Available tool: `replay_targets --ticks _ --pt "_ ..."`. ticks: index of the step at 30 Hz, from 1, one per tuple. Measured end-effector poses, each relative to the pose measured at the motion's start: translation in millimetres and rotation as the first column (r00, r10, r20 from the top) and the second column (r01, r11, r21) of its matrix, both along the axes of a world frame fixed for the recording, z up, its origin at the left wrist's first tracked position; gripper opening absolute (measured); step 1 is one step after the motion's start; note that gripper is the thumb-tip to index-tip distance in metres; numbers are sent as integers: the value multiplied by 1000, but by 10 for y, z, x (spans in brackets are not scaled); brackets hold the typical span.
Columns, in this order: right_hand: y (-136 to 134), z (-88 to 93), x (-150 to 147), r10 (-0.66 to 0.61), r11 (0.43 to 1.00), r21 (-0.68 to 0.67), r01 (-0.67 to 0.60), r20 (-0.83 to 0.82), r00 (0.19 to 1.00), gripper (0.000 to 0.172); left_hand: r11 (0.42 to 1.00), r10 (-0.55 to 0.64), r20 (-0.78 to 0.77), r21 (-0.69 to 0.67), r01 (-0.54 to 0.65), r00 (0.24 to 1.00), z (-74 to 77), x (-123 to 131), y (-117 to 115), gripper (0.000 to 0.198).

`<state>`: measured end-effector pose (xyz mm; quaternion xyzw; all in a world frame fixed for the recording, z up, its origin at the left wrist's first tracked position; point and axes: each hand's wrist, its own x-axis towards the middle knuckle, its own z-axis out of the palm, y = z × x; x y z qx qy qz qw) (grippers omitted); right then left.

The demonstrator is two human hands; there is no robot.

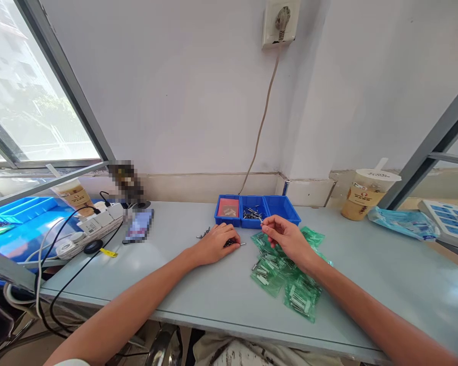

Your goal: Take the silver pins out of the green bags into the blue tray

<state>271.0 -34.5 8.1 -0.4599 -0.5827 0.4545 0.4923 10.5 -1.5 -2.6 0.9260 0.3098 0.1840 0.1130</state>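
Observation:
My left hand (216,242) rests on the grey table (175,274) with its fingers curled over a small heap of dark metal pins (232,243); a few more pins (203,234) lie just left of it. My right hand (286,236) hovers above a pile of green plastic bags (286,277), thumb and forefinger pinched on one small metal pin (261,220). Just behind both hands stand three joined blue bins (256,209): the left one shows a reddish pad, the middle one holds several metal pins, the right one looks empty.
A lidded drink cup with a straw (367,193) stands at the back right beside a blue packet (402,222). At left lie a power strip with cables (93,226), a phone (139,225), another cup (73,193) and blue trays (23,209). A cord (261,122) hangs from the wall socket.

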Motion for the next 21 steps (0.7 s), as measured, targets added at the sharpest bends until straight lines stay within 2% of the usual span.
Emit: replay_targets --ticks 6,16,21 --pt "6 -1 -13 13 1000 -15 -13 -34 999 48 1000 -5 5 3 5 1000 -6 3 5 20" --pt "27 -31 5 -20 1000 23 20 -26 999 38 1000 -4 11 12 4 1000 -16 -4 8 16" --pt "0 -2 -12 37 999 -23 -39 -75 996 43 1000 -10 24 21 9 1000 -31 -8 12 17"
